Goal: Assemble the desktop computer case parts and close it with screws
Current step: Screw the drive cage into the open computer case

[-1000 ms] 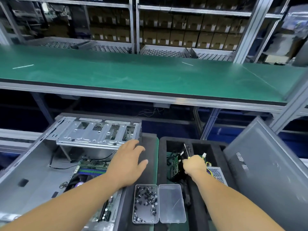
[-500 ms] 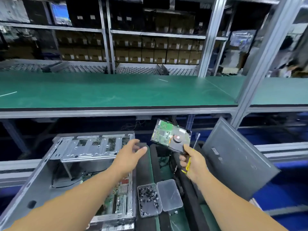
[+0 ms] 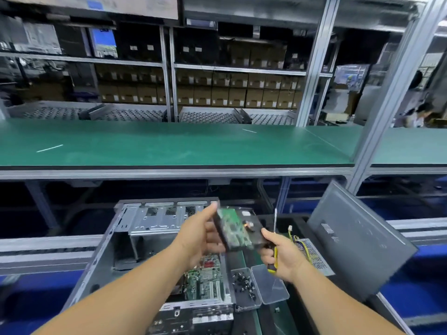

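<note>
1. A long green tabletop [image 3: 169,143] is stretching across the room on a grey metal frame [image 3: 314,59].
2. Shelves [image 3: 239,68] behind are carrying rows of brown cardboard boxes [image 3: 237,93].
3. A blue screen [image 3: 104,43] is glowing at the upper left.

Green bench shelf [image 3: 169,143] ahead — brown cartons [image 3: 237,93] stacked on racks behind.

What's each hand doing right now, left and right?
Left hand: grips the left edge of the hard drive.
Right hand: holds the drive's right end and a yellow-handled screwdriver.
</note>
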